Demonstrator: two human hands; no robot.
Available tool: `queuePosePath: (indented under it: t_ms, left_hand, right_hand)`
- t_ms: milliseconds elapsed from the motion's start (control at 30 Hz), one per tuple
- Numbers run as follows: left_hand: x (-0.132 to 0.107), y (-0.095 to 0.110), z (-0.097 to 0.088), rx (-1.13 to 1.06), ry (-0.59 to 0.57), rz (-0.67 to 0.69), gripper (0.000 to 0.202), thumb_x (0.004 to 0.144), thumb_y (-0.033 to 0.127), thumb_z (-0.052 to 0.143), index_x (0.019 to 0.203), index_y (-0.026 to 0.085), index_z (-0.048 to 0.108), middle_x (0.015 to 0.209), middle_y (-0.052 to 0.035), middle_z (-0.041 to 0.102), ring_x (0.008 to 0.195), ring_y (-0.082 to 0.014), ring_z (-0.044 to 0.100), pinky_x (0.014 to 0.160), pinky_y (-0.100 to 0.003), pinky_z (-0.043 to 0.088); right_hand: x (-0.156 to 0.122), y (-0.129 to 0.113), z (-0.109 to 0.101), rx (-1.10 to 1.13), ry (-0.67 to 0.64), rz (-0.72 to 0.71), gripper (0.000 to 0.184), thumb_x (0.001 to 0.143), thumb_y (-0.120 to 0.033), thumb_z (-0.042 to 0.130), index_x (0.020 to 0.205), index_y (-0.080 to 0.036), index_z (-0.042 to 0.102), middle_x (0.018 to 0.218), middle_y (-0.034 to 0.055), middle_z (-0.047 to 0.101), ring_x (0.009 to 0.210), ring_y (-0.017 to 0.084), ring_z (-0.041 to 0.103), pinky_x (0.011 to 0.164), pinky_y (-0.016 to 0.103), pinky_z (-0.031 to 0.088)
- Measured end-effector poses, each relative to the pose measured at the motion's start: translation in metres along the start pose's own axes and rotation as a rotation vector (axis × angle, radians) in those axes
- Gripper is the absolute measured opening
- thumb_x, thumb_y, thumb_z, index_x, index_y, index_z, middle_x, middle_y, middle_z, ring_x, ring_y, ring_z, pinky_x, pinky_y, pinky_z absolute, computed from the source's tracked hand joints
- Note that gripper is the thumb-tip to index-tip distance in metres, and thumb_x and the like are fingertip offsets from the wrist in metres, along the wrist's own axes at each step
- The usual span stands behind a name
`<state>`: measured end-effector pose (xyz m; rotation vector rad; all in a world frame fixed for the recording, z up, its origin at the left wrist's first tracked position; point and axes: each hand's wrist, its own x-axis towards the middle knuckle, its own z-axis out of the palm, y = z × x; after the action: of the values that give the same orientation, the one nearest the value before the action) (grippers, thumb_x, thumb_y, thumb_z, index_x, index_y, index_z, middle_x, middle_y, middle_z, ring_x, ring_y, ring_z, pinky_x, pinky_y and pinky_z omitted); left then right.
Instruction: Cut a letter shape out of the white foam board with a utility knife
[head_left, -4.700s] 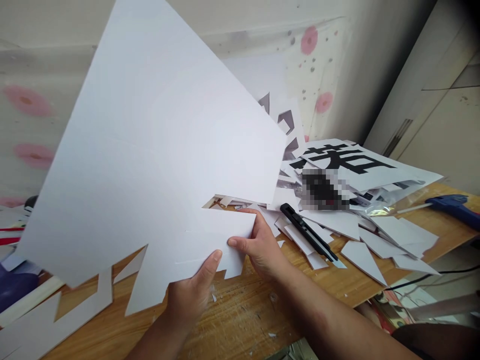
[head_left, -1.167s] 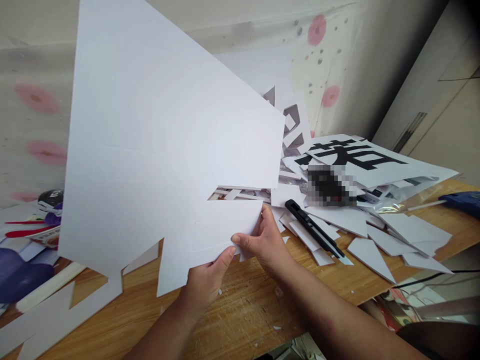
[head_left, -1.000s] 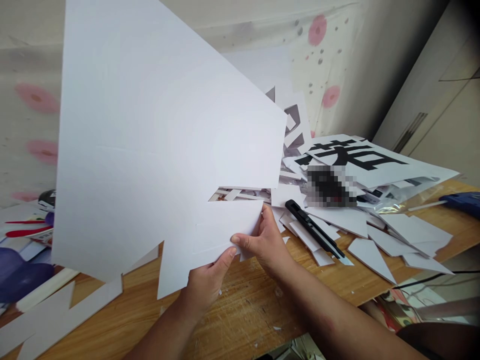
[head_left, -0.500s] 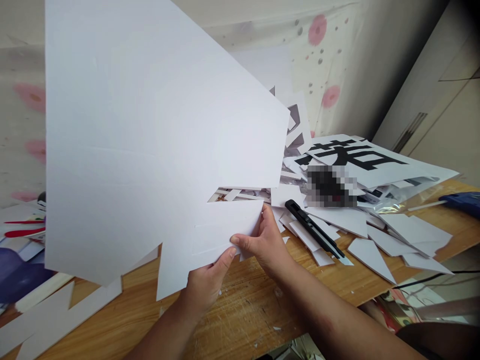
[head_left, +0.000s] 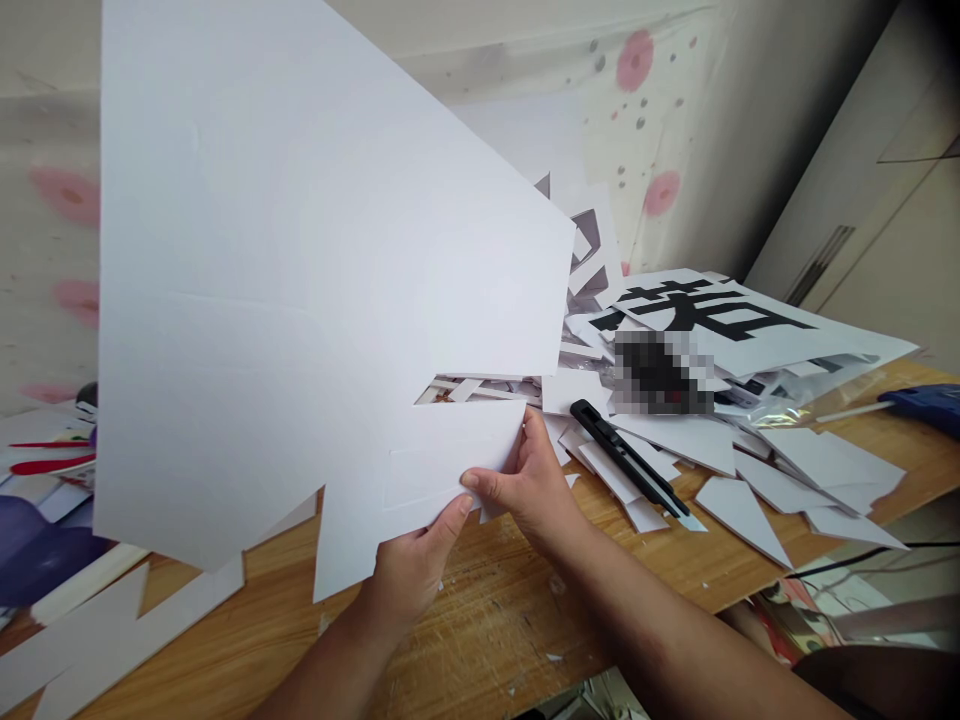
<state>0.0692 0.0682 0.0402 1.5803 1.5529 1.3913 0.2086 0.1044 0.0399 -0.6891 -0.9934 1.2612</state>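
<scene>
A large white foam board (head_left: 322, 270) stands tilted up before me, with a notch cut into its right side and another at its lower edge. My left hand (head_left: 420, 550) grips the bottom edge, thumb in front and fingers hidden behind. Close beside it, my right hand (head_left: 525, 475) pinches the lower right corner, its thumb on the front face. Faint scored lines mark the board near both thumbs. To the right of my right hand lies a black utility knife (head_left: 630, 462) with its blade out, resting on white offcuts (head_left: 600, 470).
A sheet with a black printed character (head_left: 720, 310) lies on a pile at the back right. A blue glue gun (head_left: 926, 408) rests at the right edge of the wooden table (head_left: 480, 620). White strips (head_left: 157, 630) and a purple object (head_left: 37, 550) are at the left.
The upper left part of the board has shifted slightly right, and its top right edge has swung a little lower. Both hands keep the same grip and place.
</scene>
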Motion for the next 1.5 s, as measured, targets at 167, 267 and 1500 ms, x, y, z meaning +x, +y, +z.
queuePosePath:
  t_ms: [167,267,1500]
  left_hand:
    - [0.0,0.002,-0.001,-0.006,-0.01,-0.008,0.044,0.072,0.051,0.073,0.105,0.022,0.074,0.102,-0.0054,0.076,0.115,-0.0305,0.064,0.106,-0.045,0.047]
    - [0.0,0.005,-0.001,-0.026,-0.017,-0.022,0.042,0.072,0.048,0.074,0.105,0.023,0.074,0.101,-0.0049,0.076,0.115,-0.0302,0.064,0.107,-0.045,0.046]
    - [0.042,-0.005,-0.048,-0.286,-0.846,-0.062,0.064,0.059,0.041,0.087,0.119,0.028,0.066,0.123,-0.0116,0.067,0.124,-0.0333,0.056,0.104,-0.053,0.043]
  right_hand:
    - [-0.001,0.0,-0.001,-0.018,0.003,0.008,0.074,0.055,-0.025,0.088,0.116,-0.026,0.045,0.127,0.008,0.06,0.119,0.029,0.056,0.099,0.046,0.047]
    - [-0.001,-0.001,-0.001,-0.023,0.0,0.006,0.074,0.056,-0.026,0.087,0.116,-0.025,0.045,0.127,0.0081,0.06,0.119,0.029,0.056,0.1,0.046,0.047]
    - [0.016,-0.021,-0.023,-0.117,0.042,-0.059,0.071,0.058,-0.029,0.085,0.117,-0.027,0.045,0.124,0.0081,0.063,0.117,0.03,0.058,0.096,0.045,0.05]
